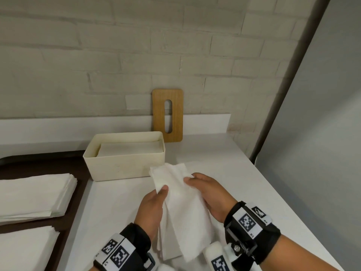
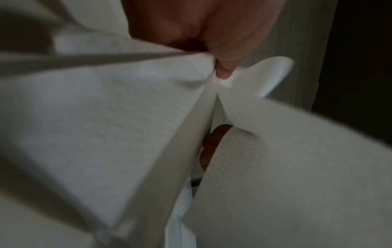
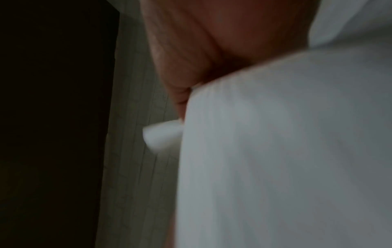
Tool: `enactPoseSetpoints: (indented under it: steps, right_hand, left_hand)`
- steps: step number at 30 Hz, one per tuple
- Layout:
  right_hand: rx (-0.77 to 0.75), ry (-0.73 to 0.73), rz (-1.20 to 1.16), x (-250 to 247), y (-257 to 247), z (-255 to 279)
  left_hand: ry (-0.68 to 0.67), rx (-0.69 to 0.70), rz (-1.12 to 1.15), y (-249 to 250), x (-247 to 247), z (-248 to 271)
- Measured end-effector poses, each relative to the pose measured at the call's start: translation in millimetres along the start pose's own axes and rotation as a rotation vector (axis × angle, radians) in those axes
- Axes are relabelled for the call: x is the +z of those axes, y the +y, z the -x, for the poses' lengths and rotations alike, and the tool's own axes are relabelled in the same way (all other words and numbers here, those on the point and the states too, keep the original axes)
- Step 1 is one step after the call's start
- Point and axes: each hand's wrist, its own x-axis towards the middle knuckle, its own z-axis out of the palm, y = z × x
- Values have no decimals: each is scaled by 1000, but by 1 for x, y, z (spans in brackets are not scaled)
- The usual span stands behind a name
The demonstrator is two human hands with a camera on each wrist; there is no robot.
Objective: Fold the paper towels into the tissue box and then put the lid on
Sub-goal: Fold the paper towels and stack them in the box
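A white paper towel hangs folded lengthwise between both hands, above the white counter. My left hand pinches its left edge with the thumb on top. My right hand grips its right edge, thumb on the towel. The left wrist view shows the towel bunched under my thumb; the right wrist view shows it blurred against the palm. The cream tissue box stands open behind the hands with folded towels inside. The wooden lid with its slot leans upright against the wall.
Two stacks of flat paper towels lie on the dark surface at the left. The white counter runs right to its edge beside a grey wall. A low white ledge backs the counter.
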Motion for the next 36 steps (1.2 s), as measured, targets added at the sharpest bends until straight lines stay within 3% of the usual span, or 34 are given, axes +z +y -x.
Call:
enactPoseSetpoints:
  steps: [7, 10, 15, 18, 22, 25, 29, 36]
  right_hand:
    - [-27, -89, -127, -15, 5, 1]
    - [-23, -122, -30, -14, 9, 0]
    - [-113, 84, 218, 3, 21, -7]
    - [-82, 152, 430, -2, 19, -24]
    - [114, 369, 979, -34, 4, -56]
    - [278, 338, 1293, -36, -6, -67]
    - [409, 257, 1207, -35, -7, -85]
    - [375, 243, 1022, -46, 2, -81]
  left_hand:
    - [77, 14, 59, 6, -12, -2]
    - [62, 19, 68, 7, -12, -4]
    - [24, 25, 25, 1, -8, -4]
    - [75, 53, -19, -7, -12, -6]
    - [86, 82, -48, -8, -23, -10]
    - [92, 77, -36, -8, -25, -11]
    - [158, 38, -50, -15, -27, -13]
    - [166, 102, -209, -15, -34, -9]
